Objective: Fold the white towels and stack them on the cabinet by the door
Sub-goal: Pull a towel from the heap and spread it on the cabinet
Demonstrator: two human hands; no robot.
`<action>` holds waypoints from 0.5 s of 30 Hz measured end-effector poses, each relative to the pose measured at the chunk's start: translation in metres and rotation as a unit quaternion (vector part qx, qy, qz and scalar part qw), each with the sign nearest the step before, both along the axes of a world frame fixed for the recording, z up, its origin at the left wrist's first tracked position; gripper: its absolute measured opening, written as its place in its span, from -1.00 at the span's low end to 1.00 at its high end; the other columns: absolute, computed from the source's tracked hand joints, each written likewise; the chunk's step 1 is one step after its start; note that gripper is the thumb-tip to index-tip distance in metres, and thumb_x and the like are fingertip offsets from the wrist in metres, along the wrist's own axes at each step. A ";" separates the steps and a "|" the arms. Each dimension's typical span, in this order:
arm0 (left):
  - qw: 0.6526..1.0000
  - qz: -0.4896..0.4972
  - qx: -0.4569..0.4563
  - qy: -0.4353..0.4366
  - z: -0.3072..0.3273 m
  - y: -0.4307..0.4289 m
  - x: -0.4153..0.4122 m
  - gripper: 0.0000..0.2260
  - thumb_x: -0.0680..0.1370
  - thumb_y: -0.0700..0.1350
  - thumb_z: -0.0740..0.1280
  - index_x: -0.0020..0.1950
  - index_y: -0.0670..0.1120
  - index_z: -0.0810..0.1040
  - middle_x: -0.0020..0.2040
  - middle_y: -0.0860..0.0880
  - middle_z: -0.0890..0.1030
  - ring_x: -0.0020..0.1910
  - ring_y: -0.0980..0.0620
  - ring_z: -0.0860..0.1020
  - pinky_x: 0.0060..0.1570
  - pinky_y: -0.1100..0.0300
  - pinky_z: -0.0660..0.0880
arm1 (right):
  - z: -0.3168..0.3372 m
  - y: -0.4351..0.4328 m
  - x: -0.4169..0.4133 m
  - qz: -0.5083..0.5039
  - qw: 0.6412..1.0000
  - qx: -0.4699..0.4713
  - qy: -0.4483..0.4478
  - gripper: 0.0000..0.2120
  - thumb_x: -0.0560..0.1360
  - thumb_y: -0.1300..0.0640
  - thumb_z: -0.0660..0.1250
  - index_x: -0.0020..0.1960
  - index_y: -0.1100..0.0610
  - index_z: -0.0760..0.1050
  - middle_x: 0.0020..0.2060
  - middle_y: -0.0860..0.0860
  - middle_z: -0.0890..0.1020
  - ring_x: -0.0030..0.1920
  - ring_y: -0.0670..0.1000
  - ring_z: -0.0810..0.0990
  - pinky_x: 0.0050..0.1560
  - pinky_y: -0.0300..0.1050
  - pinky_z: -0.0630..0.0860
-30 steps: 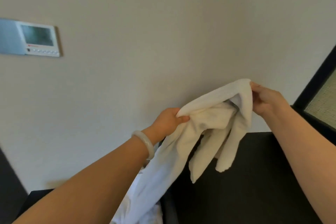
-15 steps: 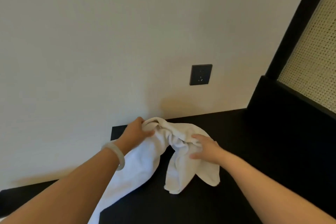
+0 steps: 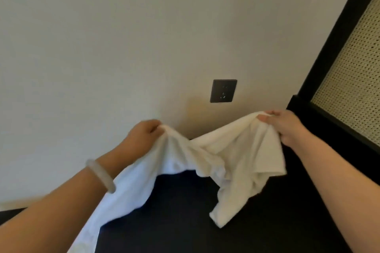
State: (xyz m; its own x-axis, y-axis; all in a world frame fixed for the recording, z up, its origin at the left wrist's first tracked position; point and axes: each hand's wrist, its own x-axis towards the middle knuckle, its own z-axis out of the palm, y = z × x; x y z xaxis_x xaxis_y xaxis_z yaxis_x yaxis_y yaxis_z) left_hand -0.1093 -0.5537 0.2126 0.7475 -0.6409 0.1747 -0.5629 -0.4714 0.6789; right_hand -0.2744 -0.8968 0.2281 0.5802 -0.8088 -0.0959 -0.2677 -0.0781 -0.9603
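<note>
Both hands pinch the white towel (image 3: 216, 160) by its top edge — left hand (image 3: 144, 135), right hand (image 3: 285, 127) — held spread over the cabinet's (image 3: 267, 222) back edge, probably to find corners before folding.

wall (image 3: 123, 47): pale, plain | socket plate (image 3: 223, 91): dark, square, on wall | cane panel (image 3: 353, 80): black-framed, far right
</note>
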 end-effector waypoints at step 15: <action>0.994 0.021 0.104 0.021 -0.052 -0.137 -0.030 -0.81 0.64 -0.11 0.23 -0.15 -0.11 0.49 -0.28 0.03 0.48 -0.33 0.12 0.39 -0.36 0.30 0.25 | -0.099 -0.005 -0.001 0.328 0.864 -0.225 0.307 -0.62 0.53 0.12 0.39 0.30 0.19 0.47 0.25 0.09 0.54 0.21 0.07 0.52 0.17 -0.04 0.43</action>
State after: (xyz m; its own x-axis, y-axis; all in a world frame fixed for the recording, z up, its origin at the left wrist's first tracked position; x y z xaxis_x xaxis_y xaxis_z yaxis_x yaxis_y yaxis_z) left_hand -0.1396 -0.6908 0.1605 0.7786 -0.6275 0.0103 -0.5130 -0.6270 0.5862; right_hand -0.2756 -0.9023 0.1291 0.8797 -0.3599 -0.3109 -0.4725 -0.7358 -0.4851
